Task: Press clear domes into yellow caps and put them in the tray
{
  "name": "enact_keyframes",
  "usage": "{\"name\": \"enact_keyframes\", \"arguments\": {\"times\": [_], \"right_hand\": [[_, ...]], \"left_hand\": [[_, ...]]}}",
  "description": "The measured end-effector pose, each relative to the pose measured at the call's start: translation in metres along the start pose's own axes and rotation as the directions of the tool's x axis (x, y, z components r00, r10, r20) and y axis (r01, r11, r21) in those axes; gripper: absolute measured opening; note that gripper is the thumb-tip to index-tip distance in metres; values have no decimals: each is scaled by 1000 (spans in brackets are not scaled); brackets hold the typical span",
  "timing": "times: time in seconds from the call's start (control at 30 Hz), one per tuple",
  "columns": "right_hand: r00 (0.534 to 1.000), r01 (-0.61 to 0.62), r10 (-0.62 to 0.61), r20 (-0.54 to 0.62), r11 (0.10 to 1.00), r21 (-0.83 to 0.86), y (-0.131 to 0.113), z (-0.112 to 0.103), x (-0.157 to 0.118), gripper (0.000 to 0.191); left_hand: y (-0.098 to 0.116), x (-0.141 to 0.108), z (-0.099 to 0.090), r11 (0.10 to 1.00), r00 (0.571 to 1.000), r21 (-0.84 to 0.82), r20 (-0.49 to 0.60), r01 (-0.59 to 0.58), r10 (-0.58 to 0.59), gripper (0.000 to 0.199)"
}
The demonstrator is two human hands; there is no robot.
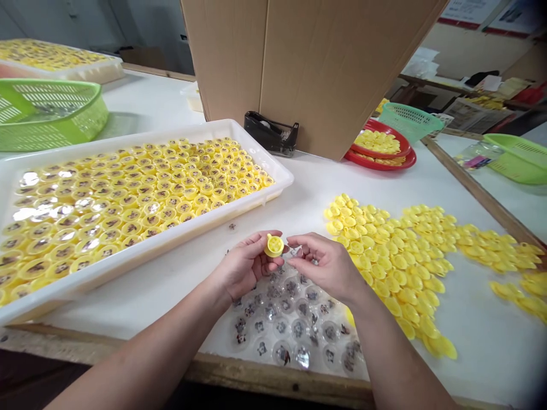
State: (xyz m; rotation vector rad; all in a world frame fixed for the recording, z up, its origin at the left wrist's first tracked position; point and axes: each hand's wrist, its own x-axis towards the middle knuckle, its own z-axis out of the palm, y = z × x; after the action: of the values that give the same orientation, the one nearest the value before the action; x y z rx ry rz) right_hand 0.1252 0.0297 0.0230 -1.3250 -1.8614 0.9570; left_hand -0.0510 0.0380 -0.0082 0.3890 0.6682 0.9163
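Note:
My left hand (245, 262) pinches a small round yellow plastic cup (274, 245) with a little tab, its hollow side facing me. Close to its right, my right hand (325, 265) has thumb and fingers curled together; anything between them is too small or clear to make out. Below both hands lie many clear domed discs (299, 328) with small dark printed figures. A spread of loose yellow pieces (384, 250) covers the table to the right of my right hand.
At left, a white tray (256, 200) holds rows of yellow pieces with printed tops. Behind it are a black tape dispenser (271, 134) and a tall cardboard box (299, 68). Red plates (405, 162) stand at back right, a green basket (92, 111) at far left. A wooden strip (273, 373) edges the table.

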Motion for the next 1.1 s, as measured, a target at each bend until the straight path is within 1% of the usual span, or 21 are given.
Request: {"name": "enact_keyframes", "arguments": {"times": [0.07, 0.13, 0.2, 0.27, 0.37, 0.47, 0.53, 0.67, 0.77, 0.87, 1.0, 1.03, 1.1], "right_hand": [[1000, 19, -19, 0, 998, 56, -2, 1, 0, 27], [998, 55, -54, -14, 996, 75, -5, 3, 0, 27], [993, 94, -92, -67, 995, 30, -6, 6, 1, 25], [987, 104, -106, -123, 994, -22, -6, 9, 1, 25], [980, 111, -120, -157, 992, -65, -5, 11, 1, 22], [982, 154, -166, -94, 981, -119, -6, 8, 1, 19], [984, 173, -178, -21, 974, -150, -9, 4, 1, 27], [978, 193, -173, 120, 966, -173, -15, -8, -2, 44], [963, 222, -184, 197, 956, -193, -16, -15, -4, 45], [955, 266, -221, 196, 932, -245, -13, -18, -5, 43], [960, 277, -248, 129, 911, -305, -13, -17, -5, 30], [959, 282, -258, 120, 910, -304, -14, -16, -6, 29], [951, 309, -285, 123, 907, -286, -17, -16, -6, 34]], "left_hand": [[-6, 0, 0, 1000, 999, -18, 35, 13, -12, 18], [-9, 0, 1, 999, 997, -35, 75, 26, -23, 17], [-11, -1, 2, 998, 993, -36, 109, 43, -39, 17], [-11, -3, 4, 998, 990, -19, 128, 58, -55, 17], [-11, -5, 5, 999, 990, -5, 130, 47, -46, 18], [-10, -6, 4, 1000, 994, -13, 113, 7, -5, 19], [-10, -6, 3, 1000, 993, 9, 115, -12, 11, 21], [-10, -6, 2, 993, 991, 110, 130, -45, 30, 20], [-9, -6, 3, 988, 992, 151, 123, -42, 23, 19], [-9, -6, 4, 988, 993, 152, 120, -21, 2, 20], [-9, -7, 4, 990, 990, 140, 140, -5, -15, 21], [-9, -7, 4, 990, 989, 138, 148, -9, -12, 21], [-8, -8, 5, 990, 987, 139, 162, -22, -1, 21]]}}
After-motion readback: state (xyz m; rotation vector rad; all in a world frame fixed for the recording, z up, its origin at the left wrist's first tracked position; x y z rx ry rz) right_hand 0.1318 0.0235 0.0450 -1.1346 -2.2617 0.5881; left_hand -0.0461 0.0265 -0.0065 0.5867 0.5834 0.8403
